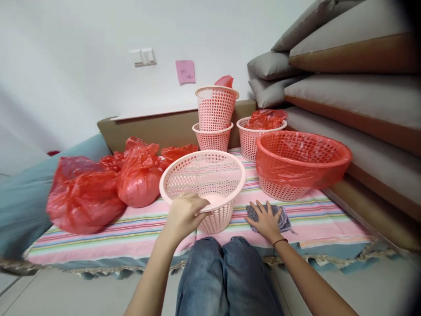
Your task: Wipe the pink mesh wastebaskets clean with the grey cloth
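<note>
A pale pink perforated plastic basket (219, 219) stands in front of my knees, its mouth tipped toward me. My left hand (186, 215) grips the near rim, thumb on one side and fingers curled over. No bag lines this basket. To its right, my right hand (265, 219) lies flat with fingers spread on a folded grey cloth (283, 217) with lilac fringe-like edges. Just beyond that hand is another basket (283, 191) with a red plastic bag (302, 169) stretched over its rim and hanging down its outside.
Several filled red bags (85, 197) sit at the left on the striped cloth (141, 235). Behind are two stacked baskets (215, 107) and a basket (247, 142) holding red plastic. Grey cushions (358, 96) pile up at the right. A pink note (185, 71) hangs on the wall.
</note>
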Available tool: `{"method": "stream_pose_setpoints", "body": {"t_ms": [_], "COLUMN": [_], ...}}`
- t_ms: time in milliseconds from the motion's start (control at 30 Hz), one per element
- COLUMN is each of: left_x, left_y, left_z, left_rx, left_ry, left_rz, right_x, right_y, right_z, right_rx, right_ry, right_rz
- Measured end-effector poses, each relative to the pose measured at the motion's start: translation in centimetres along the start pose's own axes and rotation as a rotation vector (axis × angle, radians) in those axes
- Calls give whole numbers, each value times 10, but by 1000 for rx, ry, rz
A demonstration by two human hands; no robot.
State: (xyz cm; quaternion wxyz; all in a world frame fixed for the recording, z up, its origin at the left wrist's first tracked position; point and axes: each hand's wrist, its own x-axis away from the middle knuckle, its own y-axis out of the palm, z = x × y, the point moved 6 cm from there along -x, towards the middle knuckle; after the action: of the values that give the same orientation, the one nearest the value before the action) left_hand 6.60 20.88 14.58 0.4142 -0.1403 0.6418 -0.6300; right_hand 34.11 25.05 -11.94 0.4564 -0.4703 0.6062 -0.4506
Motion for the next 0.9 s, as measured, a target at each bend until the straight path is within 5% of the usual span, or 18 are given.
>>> {"method": "stream_pose_setpoints", "body": {"t_ms": [300, 533, 633, 733, 900], "left_x": [24, 73, 92, 102, 83], "left_y": [-32, -43, -22, 23, 70], "left_z": [15, -31, -69, -96, -92], "left_rx": [81, 162, 397, 806, 1261], "left_ry": [66, -227, -549, -866, -892], "left_rz": [99, 408, 569, 524, 317], "right_x": [0, 29, 45, 50, 55], "right_y": [11, 30, 32, 25, 13], "right_z": [4, 44, 63, 66, 18], "right_rx": [63, 2, -115, -226, -445], "right_ry": [0, 0, 65, 119, -14], "right_rz": [12, 184, 243, 284, 345]}}
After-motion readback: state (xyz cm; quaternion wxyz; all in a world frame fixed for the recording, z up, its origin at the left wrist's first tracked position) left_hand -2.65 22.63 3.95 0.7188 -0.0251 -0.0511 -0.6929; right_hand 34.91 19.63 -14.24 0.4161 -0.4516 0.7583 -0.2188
